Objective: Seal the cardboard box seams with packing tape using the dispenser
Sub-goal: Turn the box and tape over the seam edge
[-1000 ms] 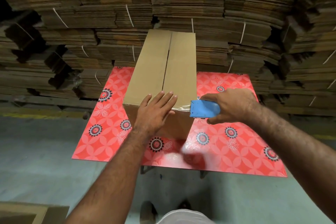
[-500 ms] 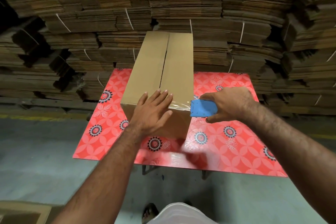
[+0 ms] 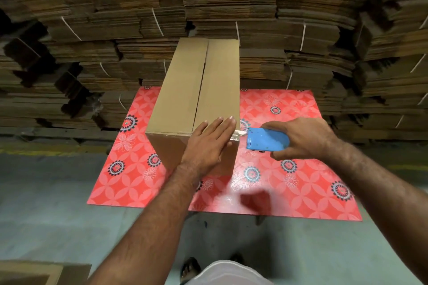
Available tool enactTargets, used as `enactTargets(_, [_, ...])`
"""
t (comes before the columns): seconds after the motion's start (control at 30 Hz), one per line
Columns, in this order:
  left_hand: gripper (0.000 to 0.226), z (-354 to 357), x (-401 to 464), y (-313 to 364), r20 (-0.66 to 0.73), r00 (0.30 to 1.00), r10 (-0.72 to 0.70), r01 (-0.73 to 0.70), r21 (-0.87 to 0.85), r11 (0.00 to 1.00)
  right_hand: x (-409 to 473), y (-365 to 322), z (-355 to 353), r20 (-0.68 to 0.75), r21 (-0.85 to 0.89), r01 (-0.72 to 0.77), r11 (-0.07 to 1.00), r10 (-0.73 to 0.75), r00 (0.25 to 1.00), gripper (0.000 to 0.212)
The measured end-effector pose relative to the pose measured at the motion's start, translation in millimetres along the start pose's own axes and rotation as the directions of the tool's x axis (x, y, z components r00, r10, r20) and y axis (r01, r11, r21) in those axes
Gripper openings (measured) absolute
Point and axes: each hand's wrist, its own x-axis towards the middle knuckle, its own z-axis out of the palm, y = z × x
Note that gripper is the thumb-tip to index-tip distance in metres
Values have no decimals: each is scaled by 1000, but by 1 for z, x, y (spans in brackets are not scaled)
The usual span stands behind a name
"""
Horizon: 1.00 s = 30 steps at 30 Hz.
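Taping the near edge of the box, with the long centre seam not yet sealed.

Behind you stand walls of bundled flat brown cardboard sheets (image 3: 301,18); in front, the red flower-patterned worktop (image 3: 301,169) carries the tall plain brown cardboard box (image 3: 196,90), standing upright with its flaps closed and the seam down the top looking bare. Your left hand (image 3: 206,146) lies flat on the near top edge, fingers straight and together, pressing down a strip of clear packing tape (image 3: 238,134) at the right corner. Your right hand (image 3: 305,139) has its grip curled round the blue plastic tape dispenser (image 3: 266,140), just beside that corner, with the tape stretched between. You likely need to cut or wrap this strip next, then run tape along the centre seam.
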Motion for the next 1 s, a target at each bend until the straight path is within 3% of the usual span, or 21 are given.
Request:
enactTargets(0.17, [56, -4, 1, -3, 31, 999, 14, -14, 7, 1000, 0, 6, -2, -13, -47, 0, 999, -1, 1000, 83])
enactTargets(0.3, [57, -13, 4, 8, 58, 998, 9, -4, -81, 997, 2, 2, 8, -12, -42, -31, 999, 31, 999, 86])
enactTargets(0.47, [47, -9, 17, 21, -20, 994, 110, -111, -172, 979, 7, -5, 8, 11, -50, -62, 997, 62, 998, 86])
enactTargets(0.67, [43, 0, 18, 25, -167, 985, 40, -96, -341, 935, 9, -18, -6, 61, -82, -68, 994, 73, 995, 80])
enactTargets(1.0, [43, 1, 18, 14, -198, 980, 20, -91, -355, 931, 6, -17, -11, 55, -85, -113, 990, 118, 991, 76])
